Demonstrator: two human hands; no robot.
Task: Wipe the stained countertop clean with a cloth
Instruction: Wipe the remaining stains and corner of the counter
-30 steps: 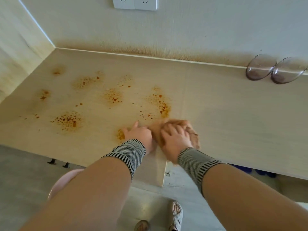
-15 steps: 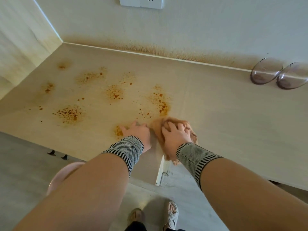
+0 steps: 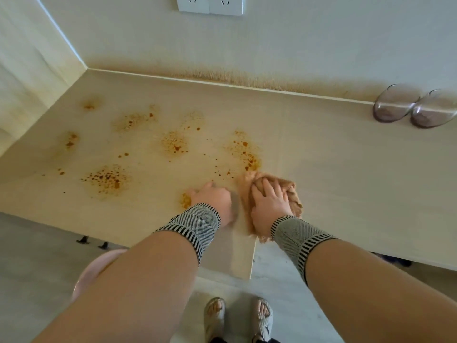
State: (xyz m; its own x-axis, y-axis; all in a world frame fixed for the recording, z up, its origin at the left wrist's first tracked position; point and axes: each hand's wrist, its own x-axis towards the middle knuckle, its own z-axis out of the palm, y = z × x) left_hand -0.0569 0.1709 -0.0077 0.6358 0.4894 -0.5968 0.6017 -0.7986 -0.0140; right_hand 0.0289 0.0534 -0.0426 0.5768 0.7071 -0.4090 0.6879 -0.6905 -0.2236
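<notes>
The pale wooden countertop [image 3: 346,181] carries several orange-brown stains, the biggest at the left [image 3: 106,179] and just beyond the cloth [image 3: 247,154]. A small stain [image 3: 186,200] lies beside my left hand. A bunched tan cloth [image 3: 293,194] sits near the front edge, and one corner hangs over it. My right hand [image 3: 269,203] lies on top of the cloth with its fingers curled over the bunch. My left hand [image 3: 215,199] rests on the countertop just left of the cloth, holding nothing.
Two clear glass bowls [image 3: 395,105] [image 3: 435,110] stand at the back right against the wall. A wall socket [image 3: 210,4] is above. A side wall closes the left end. Below the front edge are a pink round object [image 3: 94,271] and my sandalled feet [image 3: 215,315].
My hands have drawn apart: the left one no longer touches the cloth. The cloth has slid a little toward the front edge under my right hand, and a corner now hangs over.
</notes>
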